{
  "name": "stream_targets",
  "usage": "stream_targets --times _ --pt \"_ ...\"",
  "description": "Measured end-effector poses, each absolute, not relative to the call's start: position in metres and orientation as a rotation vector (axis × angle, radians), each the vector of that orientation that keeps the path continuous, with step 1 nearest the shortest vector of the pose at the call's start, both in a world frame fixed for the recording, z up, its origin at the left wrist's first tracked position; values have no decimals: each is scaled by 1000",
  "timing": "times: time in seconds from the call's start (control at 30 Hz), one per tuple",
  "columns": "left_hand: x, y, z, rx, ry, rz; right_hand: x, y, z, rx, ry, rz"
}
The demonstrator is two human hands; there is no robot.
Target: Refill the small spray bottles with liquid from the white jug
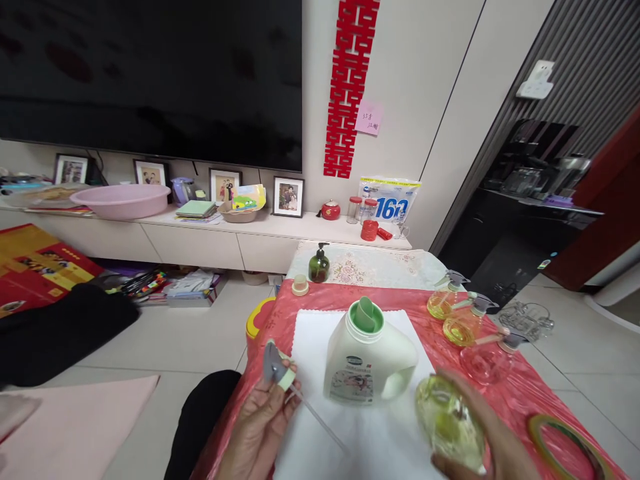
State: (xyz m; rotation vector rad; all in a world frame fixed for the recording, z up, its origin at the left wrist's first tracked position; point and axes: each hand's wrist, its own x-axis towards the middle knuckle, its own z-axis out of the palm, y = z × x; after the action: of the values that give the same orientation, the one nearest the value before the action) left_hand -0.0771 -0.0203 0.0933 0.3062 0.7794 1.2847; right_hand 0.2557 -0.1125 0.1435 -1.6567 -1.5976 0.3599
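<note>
My left hand (257,423) is closed on a grey spray-pump head (277,371) whose thin dip tube (320,421) slants down to the right over a white cloth (350,427). My right hand (480,437) wraps round a small clear bottle of yellow-green liquid (447,420), held low at the right. Between the hands stands a white detergent jug with a green cap (367,357) on the cloth.
Three spray bottles (470,320) line the right side of the red table cover (520,393), one pink and without liquid. A tape roll (565,437) lies at the near right. A dark green pump bottle (319,263) and a small cap (300,285) stand at the far end.
</note>
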Motion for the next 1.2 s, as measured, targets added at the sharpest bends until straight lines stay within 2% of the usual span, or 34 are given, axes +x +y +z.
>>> stream_targets --times 0.1,0.23,0.57,0.87,1.2 --pt "-63 -28 62 326 783 1219 258 -86 183 -1580 -1736 -77" --pt "-61 -33 36 405 744 1179 243 -52 230 -1450 -1983 -454" --pt "-68 -28 8 339 644 1159 216 -22 270 -1537 -2257 -1048" --pt "-66 -29 11 300 652 1168 203 -18 287 -1483 -2296 -1302" --pt "-66 -31 15 328 660 1153 202 -14 295 -1491 -2322 -1359"
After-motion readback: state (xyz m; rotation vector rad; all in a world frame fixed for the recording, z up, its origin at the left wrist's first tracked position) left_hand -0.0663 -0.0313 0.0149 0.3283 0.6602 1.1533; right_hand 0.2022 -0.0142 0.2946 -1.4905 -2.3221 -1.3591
